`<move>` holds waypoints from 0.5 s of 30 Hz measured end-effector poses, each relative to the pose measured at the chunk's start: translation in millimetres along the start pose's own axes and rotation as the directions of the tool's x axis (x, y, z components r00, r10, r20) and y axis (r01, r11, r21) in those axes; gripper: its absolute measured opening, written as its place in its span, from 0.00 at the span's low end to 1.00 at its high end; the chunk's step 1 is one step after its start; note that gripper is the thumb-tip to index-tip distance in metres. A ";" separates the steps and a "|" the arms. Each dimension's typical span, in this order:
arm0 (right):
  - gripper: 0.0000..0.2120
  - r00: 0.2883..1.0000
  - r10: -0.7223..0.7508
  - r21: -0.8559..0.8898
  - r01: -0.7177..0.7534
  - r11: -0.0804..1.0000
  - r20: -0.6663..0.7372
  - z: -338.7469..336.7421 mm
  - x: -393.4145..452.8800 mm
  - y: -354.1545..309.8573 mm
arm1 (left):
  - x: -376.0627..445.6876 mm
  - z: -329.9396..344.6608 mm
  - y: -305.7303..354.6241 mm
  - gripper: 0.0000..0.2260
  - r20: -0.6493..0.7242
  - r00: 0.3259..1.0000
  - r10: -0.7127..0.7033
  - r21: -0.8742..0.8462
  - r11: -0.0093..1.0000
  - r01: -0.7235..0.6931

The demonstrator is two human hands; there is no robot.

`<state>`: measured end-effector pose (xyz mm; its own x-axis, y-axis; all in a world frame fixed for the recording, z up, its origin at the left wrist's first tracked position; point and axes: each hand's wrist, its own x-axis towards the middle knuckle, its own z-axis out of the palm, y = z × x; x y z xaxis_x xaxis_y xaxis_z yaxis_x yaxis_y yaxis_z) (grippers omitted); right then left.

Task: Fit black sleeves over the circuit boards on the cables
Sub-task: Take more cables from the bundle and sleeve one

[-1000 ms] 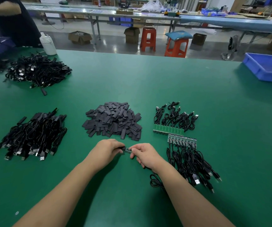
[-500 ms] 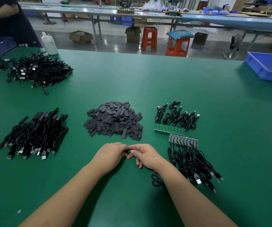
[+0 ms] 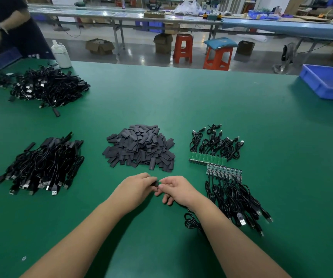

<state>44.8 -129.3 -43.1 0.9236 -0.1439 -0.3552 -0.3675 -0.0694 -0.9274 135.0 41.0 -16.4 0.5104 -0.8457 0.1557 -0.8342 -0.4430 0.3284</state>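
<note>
On a green table (image 3: pixel 201 101), the left hand (image 3: pixel 135 187) pinches a black sleeve (image 3: pixel 156 184); the right hand (image 3: pixel 178 188) pinches the other end, where its cable (image 3: pixel 190 222) trails back under the wrist. The hands nearly touch. The sleeve lies left to right between them, looks light and pliable, best held by its edges. Its board is hidden.
</note>
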 end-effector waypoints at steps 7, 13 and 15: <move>0.06 1.000 0.000 0.044 -0.001 0.999 0.025 -1.0 -1.2 -1.4 | -3.9 -4.5 -2.6 0.09 -0.060 0.998 -0.035 -0.045 0.998 0.032; 0.07 1.000 0.001 0.049 -0.002 0.999 0.021 1.3 -3.3 -4.5 | -8.7 -5.3 -1.8 0.08 -0.086 0.996 -0.025 -0.082 0.996 0.018; 0.08 1.000 0.001 0.055 -0.001 0.999 0.012 0.9 -4.3 -5.2 | -8.3 -4.6 -0.9 0.09 -0.093 0.995 -0.022 -0.093 0.996 0.013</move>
<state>42.8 -127.4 -36.8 0.9246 -0.1323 -0.3571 -0.3621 -0.0152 -0.9320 132.4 49.8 -13.7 0.5457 -0.8045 0.2345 -0.8045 -0.4247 0.4153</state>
